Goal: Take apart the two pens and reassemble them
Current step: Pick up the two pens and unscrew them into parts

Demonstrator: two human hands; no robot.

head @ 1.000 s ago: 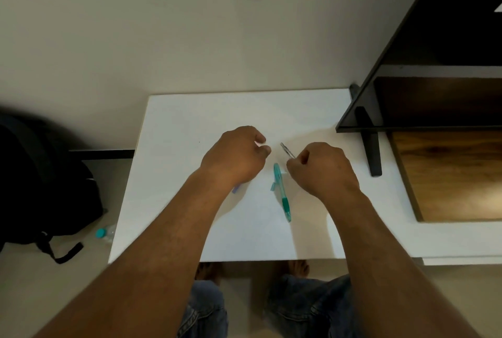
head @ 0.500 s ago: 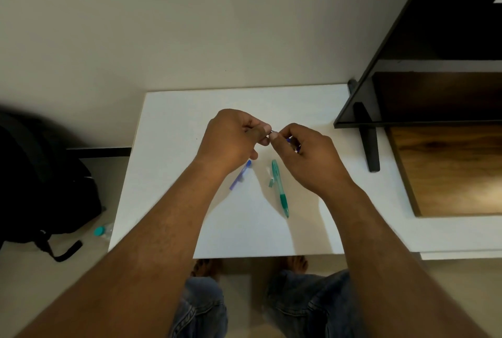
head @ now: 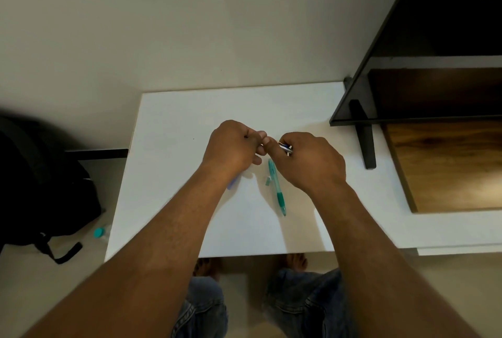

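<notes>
Pinching together, the left hand and right hand grip a blue pen piece. Green pen lies on the table, seemingly not reassembled.

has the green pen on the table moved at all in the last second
No. The green pen lies at the same angle and spot on the white table, about as far from its near edge as before, between the two forearms. Small shifts in the picture come from the head camera.

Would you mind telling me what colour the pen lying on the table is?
Teal green pen, with a darker grip; head view.
</notes>
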